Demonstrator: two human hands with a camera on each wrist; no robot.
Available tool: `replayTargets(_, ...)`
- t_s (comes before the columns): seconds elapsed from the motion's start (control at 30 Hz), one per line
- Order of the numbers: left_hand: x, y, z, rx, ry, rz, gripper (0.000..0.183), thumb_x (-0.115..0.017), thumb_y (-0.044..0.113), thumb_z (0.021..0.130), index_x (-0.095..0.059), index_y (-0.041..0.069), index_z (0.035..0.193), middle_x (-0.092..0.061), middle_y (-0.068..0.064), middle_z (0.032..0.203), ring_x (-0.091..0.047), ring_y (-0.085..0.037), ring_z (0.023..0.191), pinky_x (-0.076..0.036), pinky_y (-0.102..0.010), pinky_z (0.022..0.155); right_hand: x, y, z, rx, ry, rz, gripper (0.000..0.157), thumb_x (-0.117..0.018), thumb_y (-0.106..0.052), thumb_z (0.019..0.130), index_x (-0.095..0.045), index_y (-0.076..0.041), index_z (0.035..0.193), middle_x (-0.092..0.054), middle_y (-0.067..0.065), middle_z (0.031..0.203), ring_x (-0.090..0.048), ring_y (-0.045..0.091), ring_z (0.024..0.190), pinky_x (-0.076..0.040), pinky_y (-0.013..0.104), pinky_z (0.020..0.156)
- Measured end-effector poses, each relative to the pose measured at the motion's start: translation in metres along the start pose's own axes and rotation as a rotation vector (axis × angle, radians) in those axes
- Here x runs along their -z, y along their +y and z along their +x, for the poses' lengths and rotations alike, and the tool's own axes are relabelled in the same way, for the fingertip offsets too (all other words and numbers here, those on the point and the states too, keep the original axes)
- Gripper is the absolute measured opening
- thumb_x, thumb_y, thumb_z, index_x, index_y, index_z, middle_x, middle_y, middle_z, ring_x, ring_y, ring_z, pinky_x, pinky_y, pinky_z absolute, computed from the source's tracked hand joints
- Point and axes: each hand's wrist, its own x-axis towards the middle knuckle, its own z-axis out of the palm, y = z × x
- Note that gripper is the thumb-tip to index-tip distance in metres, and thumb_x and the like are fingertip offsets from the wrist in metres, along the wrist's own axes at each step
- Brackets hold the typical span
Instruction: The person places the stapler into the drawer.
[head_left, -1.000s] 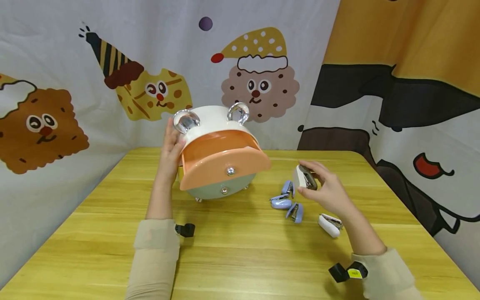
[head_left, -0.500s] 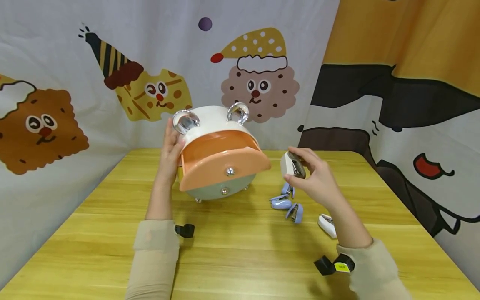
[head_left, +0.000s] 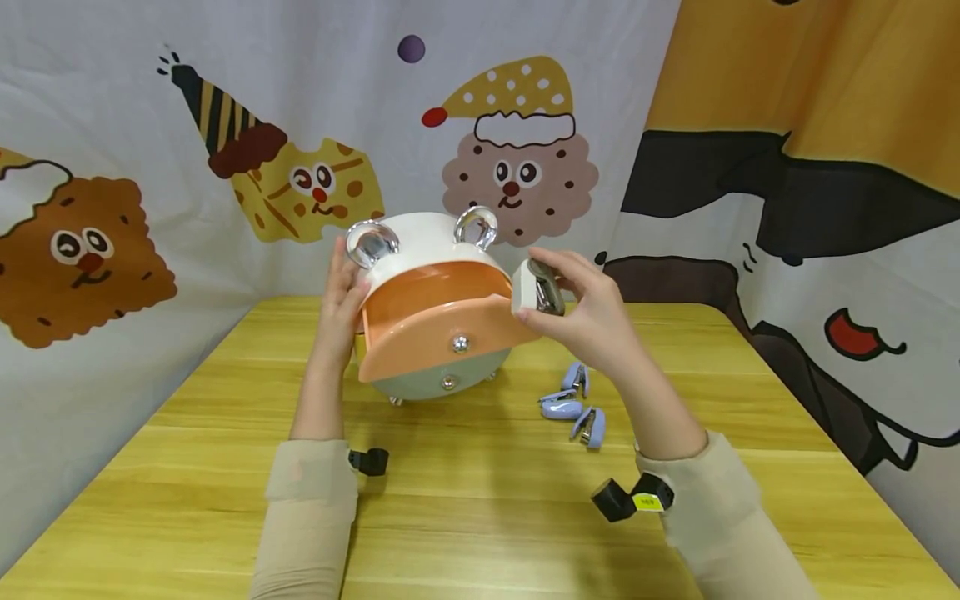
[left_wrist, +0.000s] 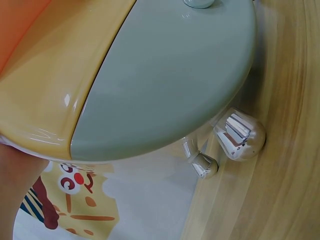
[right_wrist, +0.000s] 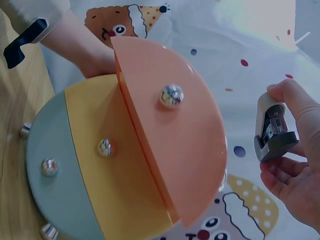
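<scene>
A small rounded drawer cabinet (head_left: pixel 420 233) with a white top and two silver ears stands on the table. Its orange top drawer (head_left: pixel 450 329) is pulled out, while the yellow drawer (right_wrist: pixel 115 165) and green drawer (left_wrist: pixel 165 80) are closed. My left hand (head_left: pixel 341 308) rests against the cabinet's left side with extended fingers, below one ear. Between thumb and fingers, my right hand (head_left: pixel 592 308) pinches a white and grey mini stapler (right_wrist: pixel 265 122). In the head view this stapler overlaps the right end of the open drawer; the right wrist view shows a gap between them.
Three purple mini staplers, one at the back (head_left: pixel 576 377), one at the left (head_left: pixel 562 407) and one at the front (head_left: pixel 591 428), lie close together on the wooden table (head_left: pixel 450 517). A printed curtain (head_left: pixel 300 83) hangs behind.
My right hand has carried the white and grey stapler leftward and up to the drawer's right end. A white stapler on the table is now hidden by my right arm. The left hand stays put.
</scene>
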Motion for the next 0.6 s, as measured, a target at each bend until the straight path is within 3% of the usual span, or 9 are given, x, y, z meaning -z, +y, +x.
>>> replayTargets(0.33,0.001,0.002,0.001,0.025,-0.007,0.003,0.070,-0.043,0.013,0.099,-0.005,0.032,0.155,-0.029,-0.013,0.152,-0.040,-0.031,0.128,-0.043,-0.036,0.099,-0.020,-0.015,0.026,-0.004,-0.033,0.009,0.063,-0.082,-0.018,0.076,-0.057,-0.010,0.134,-0.055,0.004,0.123,-0.049,0.017,0.108,-0.044,0.032,0.092)
replayTargets(0.6,0.002,0.001,0.002,0.027,-0.014,0.005,0.071,-0.042,0.011,0.099,-0.003,0.030,0.155,-0.027,-0.015,0.152,-0.040,-0.030,0.128,-0.043,-0.033,0.098,-0.038,-0.027,0.046,-0.030,-0.063,-0.067,0.067,-0.082,-0.028,0.076,-0.055,-0.014,0.135,-0.055,0.001,0.124,-0.053,0.017,0.104,-0.045,0.030,0.089)
